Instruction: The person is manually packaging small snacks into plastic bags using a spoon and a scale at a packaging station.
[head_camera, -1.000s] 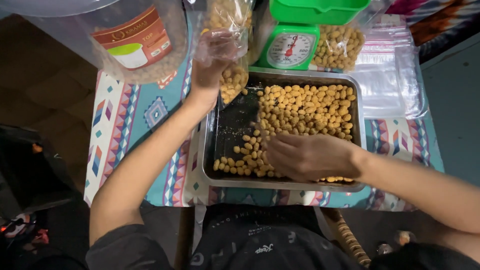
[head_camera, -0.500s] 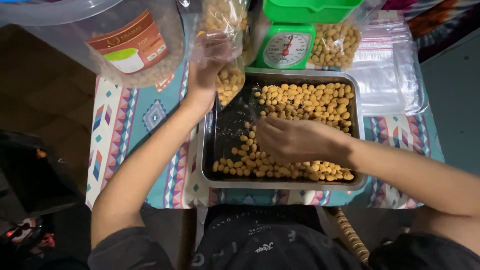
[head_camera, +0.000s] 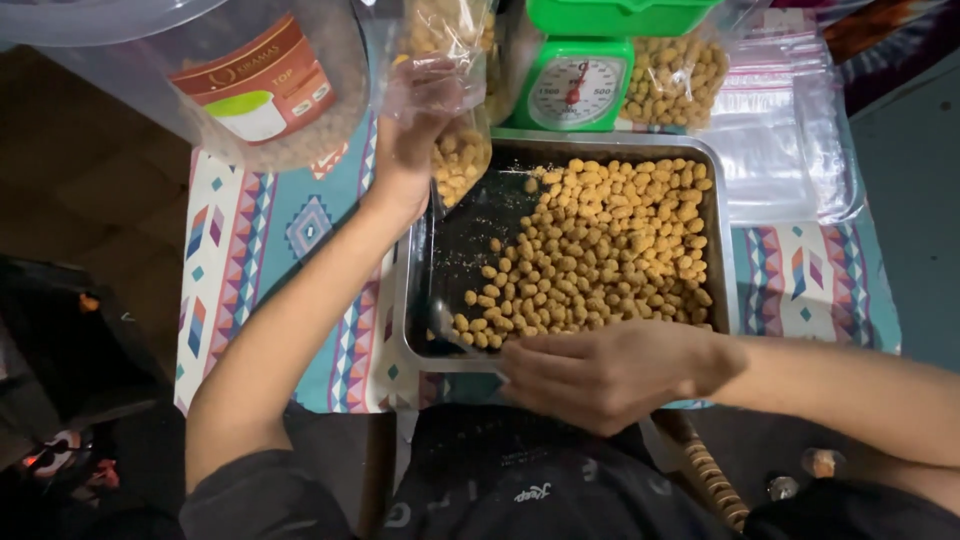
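Note:
A metal tray (head_camera: 414, 300) holds a heap of round golden coated nuts (head_camera: 610, 250), piled toward its right side. My left hand (head_camera: 420, 120) is raised above the tray's far left corner and grips a clear plastic bag (head_camera: 462, 155) partly filled with the same nuts. My right hand (head_camera: 600, 372) rests at the tray's near rim with its fingers curled. What looks like a clear scoop (head_camera: 445, 325) sticks out from it to the left, at the edge of the nuts.
A green dial scale (head_camera: 575, 95) with a green bowl (head_camera: 620, 15) stands behind the tray. A filled bag of nuts (head_camera: 675, 80) and a stack of clear zip bags (head_camera: 790, 150) lie right of it. A big clear jar (head_camera: 270, 80) stands far left on a patterned cloth (head_camera: 260, 240).
My right hand has drawn back from over the nuts in the tray to the near rim. My left hand keeps the bag raised in about the same place.

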